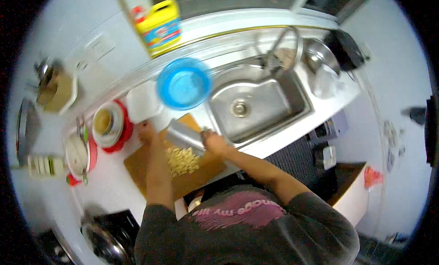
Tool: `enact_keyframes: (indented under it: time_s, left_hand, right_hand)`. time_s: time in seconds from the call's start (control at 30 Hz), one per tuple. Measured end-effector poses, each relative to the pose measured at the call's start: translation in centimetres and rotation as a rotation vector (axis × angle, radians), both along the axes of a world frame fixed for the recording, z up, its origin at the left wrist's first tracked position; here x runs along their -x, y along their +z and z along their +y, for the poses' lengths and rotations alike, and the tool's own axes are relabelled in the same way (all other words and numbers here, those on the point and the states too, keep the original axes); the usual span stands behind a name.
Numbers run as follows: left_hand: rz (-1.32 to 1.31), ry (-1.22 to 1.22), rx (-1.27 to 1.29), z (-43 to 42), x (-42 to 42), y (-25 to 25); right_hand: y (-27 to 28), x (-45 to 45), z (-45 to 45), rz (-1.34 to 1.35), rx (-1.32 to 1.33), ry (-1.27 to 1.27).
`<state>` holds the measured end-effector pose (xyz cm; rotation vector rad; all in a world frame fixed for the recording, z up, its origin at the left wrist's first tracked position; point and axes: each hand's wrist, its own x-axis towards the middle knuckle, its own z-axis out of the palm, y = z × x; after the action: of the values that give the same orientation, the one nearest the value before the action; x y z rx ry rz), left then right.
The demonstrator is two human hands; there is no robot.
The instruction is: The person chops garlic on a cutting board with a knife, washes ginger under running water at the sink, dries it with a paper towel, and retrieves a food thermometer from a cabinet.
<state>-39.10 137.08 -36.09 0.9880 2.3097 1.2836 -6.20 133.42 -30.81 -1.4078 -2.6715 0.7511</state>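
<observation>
A brown cutting board lies on the counter in front of me, bearing a heap of pale chopped pieces whose kind I cannot make out. My right hand is closed around the handle of a cleaver. Its broad blade hangs over the upper part of the board, just beyond the heap. At the board's far left edge is my left hand, close to a red basin. Its fingers are blurred, so their pose is unclear.
A blue basin stands left of the steel sink. Stacked bowls sit in the red basin. Behind stands a yellow jug. A metal bowl is right of the faucet. A pan lid is at lower left.
</observation>
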Motion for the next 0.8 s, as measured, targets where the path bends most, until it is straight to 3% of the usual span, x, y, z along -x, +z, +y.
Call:
enact_keyframes:
  time_s: [0.07, 0.13, 0.17, 0.27, 0.37, 0.43, 0.47, 0.5, 0.53, 0.57, 0.6, 0.63, 0.7, 0.77, 0.8]
  left_hand:
    - [0.158, 0.198, -0.063, -2.6, -3.7, 6.7]
    - [0.072, 0.191, 0.054, -6.1, -6.6, 13.1]
    - [0.077, 0.163, 0.083, -8.5, -6.8, 13.3]
    - [0.162, 0.036, 0.186, -16.0, -7.1, 11.8]
    - [0.116, -0.004, 0.136, -20.3, -6.9, 10.2]
    - [0.079, -0.013, 0.043, -20.4, -7.6, 9.9]
    - [0.087, -0.023, 0.014, -20.0, -8.0, 10.0]
    - [0.149, -0.037, 0.022, -19.7, -8.8, 10.9]
    - [0.213, -0.048, 0.029, -19.3, -9.9, 11.6]
    - [0.419, -0.017, 0.249, -18.5, -11.8, 12.1]
    - [0.623, 0.020, 0.469, -17.1, -14.2, 12.5]
    - [0.824, 0.061, 0.690, -15.5, -16.7, 12.9]
    - [0.909, 0.019, 0.951, -12.1, -21.6, 14.0]
    - [0.676, -0.158, 1.023, -8.8, -25.9, 15.3]
    - [0.564, -0.085, 0.631, -7.5, -28.2, 13.2]
  right_hand:
    - [-1.2, 0.3, -0.8, 0.058, -0.027, -0.022]
    - [-1.7, 0.6, -0.9, 0.024, -0.087, 0.013]
    - [-1.0, 0.5, -0.9, -0.002, -0.075, -0.006]
    - [4.1, -2.3, -0.5, 0.289, -0.110, -0.025]
    - [3.4, -9.0, 1.9, 0.507, -0.125, -0.180]
    - [9.2, -16.9, 4.3, 0.513, -0.097, -0.468]
    - [7.8, -21.5, 6.3, 0.480, -0.279, -0.586]
    - [9.0, -26.4, 8.2, 0.498, -0.265, -0.789]
    - [7.3, -33.0, 11.1, 0.441, -0.542, -0.792]
    - [10.7, -37.1, 12.6, 0.473, -0.467, -1.035]
    - [12.2, -41.9, 14.6, 0.541, -0.706, -1.038]
    - [13.6, -46.3, 16.2, 0.533, -0.729, -1.141]
    - [11.5, -55.3, 20.4, 0.354, -1.028, -1.077]
    - [5.7, -62.3, 24.1, 0.242, -0.708, -1.017]
    - [5.8, -63.4, 24.1, 0.206, -0.428, -0.862]
